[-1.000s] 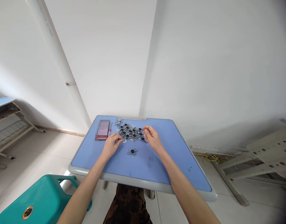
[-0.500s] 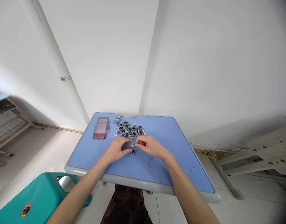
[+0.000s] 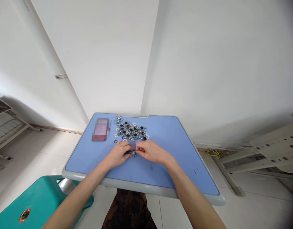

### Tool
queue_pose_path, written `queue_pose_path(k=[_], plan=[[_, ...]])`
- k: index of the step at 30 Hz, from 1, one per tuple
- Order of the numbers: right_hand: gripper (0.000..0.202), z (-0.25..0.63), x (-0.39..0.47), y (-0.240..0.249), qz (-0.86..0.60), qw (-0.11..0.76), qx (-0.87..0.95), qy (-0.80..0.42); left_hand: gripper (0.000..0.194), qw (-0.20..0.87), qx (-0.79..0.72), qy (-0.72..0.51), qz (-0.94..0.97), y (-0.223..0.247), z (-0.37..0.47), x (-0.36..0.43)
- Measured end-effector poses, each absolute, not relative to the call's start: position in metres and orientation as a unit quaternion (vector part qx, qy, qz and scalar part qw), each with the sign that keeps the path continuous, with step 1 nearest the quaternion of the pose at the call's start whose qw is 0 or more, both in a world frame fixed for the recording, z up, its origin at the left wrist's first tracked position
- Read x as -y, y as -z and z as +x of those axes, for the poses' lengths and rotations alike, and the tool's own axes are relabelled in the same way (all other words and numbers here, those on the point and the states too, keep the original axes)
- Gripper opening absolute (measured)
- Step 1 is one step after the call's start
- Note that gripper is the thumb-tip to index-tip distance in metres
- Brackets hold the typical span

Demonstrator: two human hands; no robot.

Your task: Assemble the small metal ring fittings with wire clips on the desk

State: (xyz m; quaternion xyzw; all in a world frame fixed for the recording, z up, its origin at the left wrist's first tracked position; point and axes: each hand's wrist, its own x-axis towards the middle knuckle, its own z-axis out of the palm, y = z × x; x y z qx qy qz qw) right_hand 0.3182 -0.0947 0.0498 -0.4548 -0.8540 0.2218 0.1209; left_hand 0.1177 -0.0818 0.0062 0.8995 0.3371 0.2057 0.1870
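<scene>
On the blue desk lies a pile of small metal parts with black round pieces. Just in front of the pile, my left hand has its thumb and fingers closed on a small metal part. From the right, my right hand pinches a small light piece against that part; its fingers hide most of this piece. A black ring lies on the desk beyond my left hand.
A phone with a blurred screen lies at the desk's left. A few metal pieces sit near the far edge. A teal stool stands at the lower left, and a beige metal frame at the right.
My right hand has brought its small piece down and left onto the part at my left hand. My left fingers have drawn closer together around that part. The view has shifted slightly.
</scene>
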Motion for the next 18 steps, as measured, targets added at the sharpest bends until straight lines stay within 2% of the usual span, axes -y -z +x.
queue_pose_path(k=[13, 18], plan=[[0.013, 0.3135, 0.0987, -0.0466, -0.477, 0.12, 0.844, -0.214, 0.011, 0.181, -0.331, -0.223, 0.899, -0.009, 0.1195, 0.085], [0.012, 0.3162, 0.0987, -0.0492, -0.473, 0.115, 0.836, -0.254, 0.01, 0.197, -0.327, -0.228, 0.896, -0.0055, 0.119, 0.082]])
